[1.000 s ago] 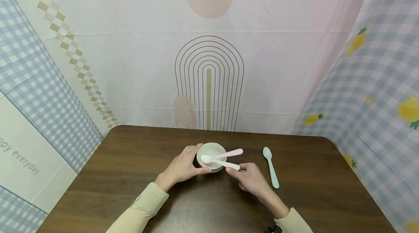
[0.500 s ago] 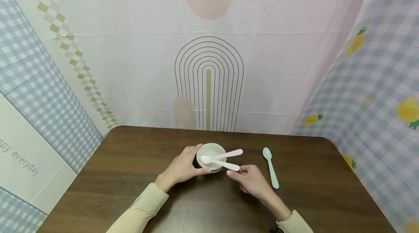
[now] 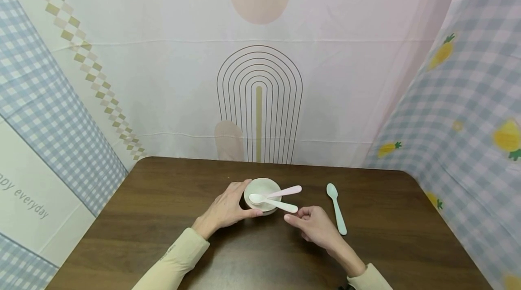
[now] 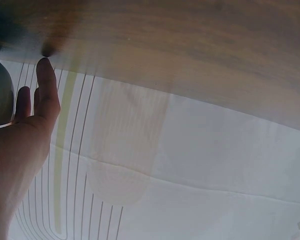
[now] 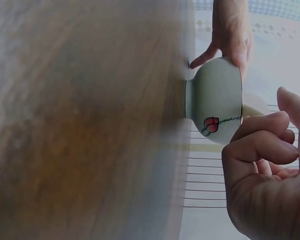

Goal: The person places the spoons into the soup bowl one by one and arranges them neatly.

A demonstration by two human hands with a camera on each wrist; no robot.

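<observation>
The left hand [image 3: 225, 207] is gripping the bowl [image 3: 260, 184] at nine o'clock; across it, the white spoon [image 3: 274, 202] is partly hiding the pink spoon [image 3: 286, 191]. At four o'clock, the loosely curled right hand [image 3: 315, 226] is seemingly holding nothing.

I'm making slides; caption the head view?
Left hand holds a bowl; white spoon and pink handle cross its rim; right hand nearby; mint spoon apart.

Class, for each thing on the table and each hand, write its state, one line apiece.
Pale round bowl with a red print: upright on the brown wood-grain table.
Slim white spoon: head inside the bowl, handle out over the rim.
Pink-handled spoon: handle out over the rim, head partly hidden.
Mint-green spoon: lying on the table, apart from the bowl.
Left hand: gripping the bowl's side.
Right hand: thumb apart, beside the white spoon's handle.
</observation>
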